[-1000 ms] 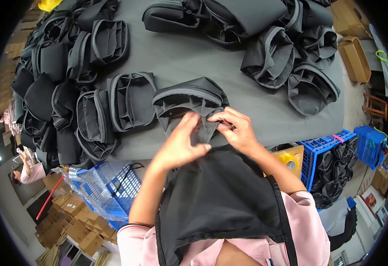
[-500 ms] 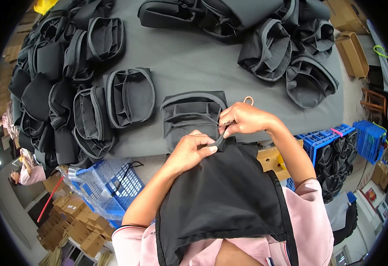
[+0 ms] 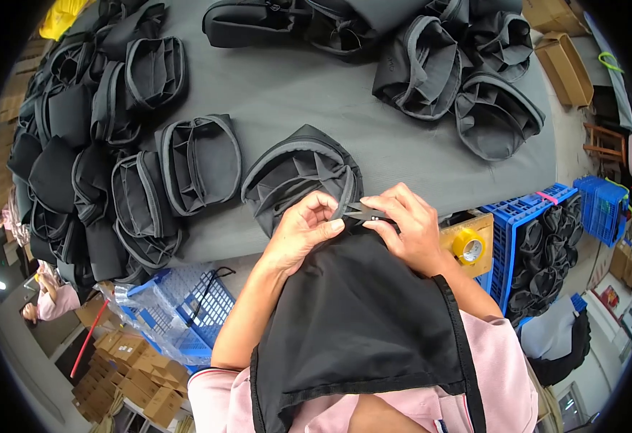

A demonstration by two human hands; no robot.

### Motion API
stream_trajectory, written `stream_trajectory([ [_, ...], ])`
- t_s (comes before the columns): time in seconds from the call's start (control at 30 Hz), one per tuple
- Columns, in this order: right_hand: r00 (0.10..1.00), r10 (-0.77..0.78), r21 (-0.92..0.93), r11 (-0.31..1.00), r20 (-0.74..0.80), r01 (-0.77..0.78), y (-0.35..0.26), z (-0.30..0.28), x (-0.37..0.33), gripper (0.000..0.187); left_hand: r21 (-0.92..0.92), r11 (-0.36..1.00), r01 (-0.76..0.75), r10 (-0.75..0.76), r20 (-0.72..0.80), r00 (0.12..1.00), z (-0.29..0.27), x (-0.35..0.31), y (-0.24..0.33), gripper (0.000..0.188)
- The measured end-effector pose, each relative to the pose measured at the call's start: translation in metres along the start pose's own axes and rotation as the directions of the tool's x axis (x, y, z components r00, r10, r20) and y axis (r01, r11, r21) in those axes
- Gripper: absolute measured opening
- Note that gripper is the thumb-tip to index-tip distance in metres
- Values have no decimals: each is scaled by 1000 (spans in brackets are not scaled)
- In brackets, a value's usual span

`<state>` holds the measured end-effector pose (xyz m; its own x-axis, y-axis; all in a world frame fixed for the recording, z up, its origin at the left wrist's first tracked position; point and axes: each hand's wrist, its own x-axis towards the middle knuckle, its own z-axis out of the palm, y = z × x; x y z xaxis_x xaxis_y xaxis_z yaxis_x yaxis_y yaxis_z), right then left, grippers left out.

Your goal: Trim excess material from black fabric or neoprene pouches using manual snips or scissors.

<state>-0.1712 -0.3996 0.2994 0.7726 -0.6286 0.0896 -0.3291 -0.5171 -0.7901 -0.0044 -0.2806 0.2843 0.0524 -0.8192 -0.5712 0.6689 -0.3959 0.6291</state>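
Note:
At the table's near edge stands a black pouch [image 3: 281, 175], its top open and inner dividers showing. My left hand [image 3: 303, 234] pinches the grey zippered rim of this pouch at its near right side. From the right, my right hand [image 3: 406, 224] grips small thread snips [image 3: 360, 212], whose pale metal blades point left at the rim beside my left fingertips. Whether the blades touch a thread is too small to tell. A black apron [image 3: 366, 310] hangs below both hands.
More black pouches [image 3: 199, 164] crowd the left of the grey table [image 3: 287, 94], and others [image 3: 500, 119] lie at the far right. Blue crates [image 3: 500, 238] stand right, one [image 3: 208, 296] left. A yellow tape roll [image 3: 468, 247] sits beside my right forearm.
The pouch has turned and tilted, its rim swung toward my hands. My right hand has moved down and right, and the snips' blades now show at the rim.

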Motion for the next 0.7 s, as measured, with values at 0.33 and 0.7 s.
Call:
stream_trajectory([
  [0.33,964,-197,-91,979,-177,183,4,7,-6,25,-24,999,-26,25,-31,999,-1,-4,-1,26],
  [0.7,942,335,567,771,26,-290,1,6,-9,24,60,996,64,-52,-178,983,15,-20,12,36],
])
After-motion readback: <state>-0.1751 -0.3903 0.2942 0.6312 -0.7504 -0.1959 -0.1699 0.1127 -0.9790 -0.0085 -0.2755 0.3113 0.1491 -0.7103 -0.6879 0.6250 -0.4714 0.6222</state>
